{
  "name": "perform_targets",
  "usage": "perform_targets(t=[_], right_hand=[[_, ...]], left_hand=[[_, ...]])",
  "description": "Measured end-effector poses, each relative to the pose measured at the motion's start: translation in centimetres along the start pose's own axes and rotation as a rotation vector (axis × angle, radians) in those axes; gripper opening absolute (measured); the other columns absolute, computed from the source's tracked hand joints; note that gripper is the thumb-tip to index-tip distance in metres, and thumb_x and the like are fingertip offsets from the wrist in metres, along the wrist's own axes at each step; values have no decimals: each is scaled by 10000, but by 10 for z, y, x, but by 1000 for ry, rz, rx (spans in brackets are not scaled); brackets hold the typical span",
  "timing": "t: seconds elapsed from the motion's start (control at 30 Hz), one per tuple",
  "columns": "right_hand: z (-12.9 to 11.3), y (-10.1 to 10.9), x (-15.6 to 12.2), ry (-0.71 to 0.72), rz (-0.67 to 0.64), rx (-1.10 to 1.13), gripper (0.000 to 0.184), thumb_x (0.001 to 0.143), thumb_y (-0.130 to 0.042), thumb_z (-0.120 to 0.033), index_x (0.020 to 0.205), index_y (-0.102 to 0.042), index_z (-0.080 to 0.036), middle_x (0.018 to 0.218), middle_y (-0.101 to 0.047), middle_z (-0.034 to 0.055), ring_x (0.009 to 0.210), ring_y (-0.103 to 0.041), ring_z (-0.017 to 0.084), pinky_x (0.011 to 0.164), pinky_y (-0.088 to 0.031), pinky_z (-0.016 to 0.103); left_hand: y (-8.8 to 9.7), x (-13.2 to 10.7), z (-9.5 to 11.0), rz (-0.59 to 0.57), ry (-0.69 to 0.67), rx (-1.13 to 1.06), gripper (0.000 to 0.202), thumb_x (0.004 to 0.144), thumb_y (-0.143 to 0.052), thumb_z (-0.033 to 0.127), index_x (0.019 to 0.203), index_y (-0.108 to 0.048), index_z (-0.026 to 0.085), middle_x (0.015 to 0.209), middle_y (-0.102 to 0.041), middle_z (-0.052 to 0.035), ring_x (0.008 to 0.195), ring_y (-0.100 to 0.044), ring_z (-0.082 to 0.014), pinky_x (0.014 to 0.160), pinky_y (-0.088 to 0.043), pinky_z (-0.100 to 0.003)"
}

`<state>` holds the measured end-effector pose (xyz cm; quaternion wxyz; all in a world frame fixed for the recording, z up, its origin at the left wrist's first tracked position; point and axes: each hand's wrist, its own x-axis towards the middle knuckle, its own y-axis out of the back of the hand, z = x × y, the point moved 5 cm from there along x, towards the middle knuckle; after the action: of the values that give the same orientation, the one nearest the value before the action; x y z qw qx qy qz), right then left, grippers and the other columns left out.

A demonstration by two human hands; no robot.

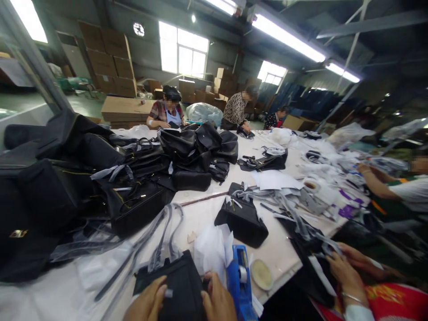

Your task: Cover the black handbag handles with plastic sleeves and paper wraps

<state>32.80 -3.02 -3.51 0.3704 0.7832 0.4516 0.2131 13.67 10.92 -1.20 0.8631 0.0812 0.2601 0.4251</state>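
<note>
At the bottom edge of the head view my left hand [147, 301] and my right hand [217, 303] both rest on a black bag [182, 285] lying on the white table [200, 214]. The left hand's fingers curl over the bag's near side, with a small pale strip at the fingertips. The right hand's fingers press on the bag's right edge. Grey plastic-wrapped straps [160, 240] run up from the bag. White tissue paper [212, 249] and a blue tape dispenser [239, 276] sit just right of my right hand.
A heap of black bags [100, 178] fills the left of the table; another black bag [242, 218] lies in the middle. A co-worker's hands [344, 267] hold a black piece at right. Other people work at the far end [167, 111] and the right side [394, 187]. Cardboard boxes [110, 58] are stacked behind.
</note>
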Motion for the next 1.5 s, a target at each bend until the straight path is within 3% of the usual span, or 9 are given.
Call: perform_targets(t=[0.1, 0.2, 0.3, 0.5, 0.67, 0.83, 1.2, 1.33, 1.5], right_hand=[[-4, -14, 1, 120, 8, 41, 270, 740, -497, -131, 981, -537, -245, 871, -667, 39, 810, -661, 217, 727, -512, 297], [-3, -13, 4, 194, -117, 85, 216, 722, -536, -182, 931, -555, -233, 853, -691, 41, 804, -673, 230, 705, -527, 297], [6, 11, 10, 153, -224, 190, 220, 799, -506, -199, 1010, -558, -231, 883, -709, 26, 794, -685, 192, 702, -531, 255], [5, 66, 30, 132, -55, 119, 335, 929, -363, -212, 1227, -514, -227, 1065, -687, 66, 970, -658, 197, 863, -512, 316], [6, 51, 38, 178, -148, 78, 470, 890, -391, -172, 1355, -447, -211, 1271, -609, 82, 1121, -602, 223, 938, -491, 351], [34, 44, 40, 14, -66, 38, 475, 882, -402, -209, 1348, -446, -129, 1024, -707, 117, 894, -683, 250, 787, -548, 360], [43, 37, 8, 111, 173, -148, 300, 842, -578, -403, 1066, -527, -212, 935, -669, 93, 792, -685, 250, 631, -545, 309], [36, 36, 9, 61, 190, -237, 167, 908, -483, -343, 869, -591, -222, 786, -643, 63, 694, -649, 214, 586, -504, 291], [19, 51, 8, 53, 208, -218, 253, 938, -471, -423, 997, -614, -222, 954, -644, 48, 785, -603, 159, 679, -510, 302]], left_hand=[[-69, 7, 17, -148, 43, -169, 492, 781, -530, 558, 1119, -608, 209, 904, -732, -84, 725, -680, -243, 607, -527, -312], [-102, 16, 14, -149, 88, -172, 467, 785, -513, 570, 1029, -596, 180, 650, -669, -37, 512, -613, -210, 444, -430, -279], [-96, 22, 16, -87, 24, -14, 354, 856, -441, 466, 992, -597, 179, 750, -686, -56, 617, -651, -215, 563, -478, -295], [-86, 39, 59, 80, -216, 437, 340, 900, -361, 262, 1148, -580, 187, 1163, -629, -107, 1064, -592, -207, 926, -417, -300], [-123, 75, 72, -23, -193, 602, 218, 808, -505, 220, 923, -683, 164, 1017, -667, -118, 1013, -588, -247, 868, -400, -314], [-139, 101, 55, -106, -101, 527, 165, 744, -542, 213, 622, -645, 173, 612, -628, -13, 636, -583, -162, 584, -348, -247], [-133, 104, 46, -124, -86, 318, 191, 753, -575, 366, 710, -610, 184, 656, -630, 11, 656, -579, -163, 580, -343, -243], [-126, 89, 58, -156, -135, 268, 330, 812, -519, 486, 949, -588, 194, 864, -682, -18, 775, -623, -177, 676, -404, -249], [-131, 78, 75, -208, -154, 555, 544, 776, -607, 494, 1190, -432, 187, 973, -699, -69, 871, -668, -233, 716, -427, -276]])
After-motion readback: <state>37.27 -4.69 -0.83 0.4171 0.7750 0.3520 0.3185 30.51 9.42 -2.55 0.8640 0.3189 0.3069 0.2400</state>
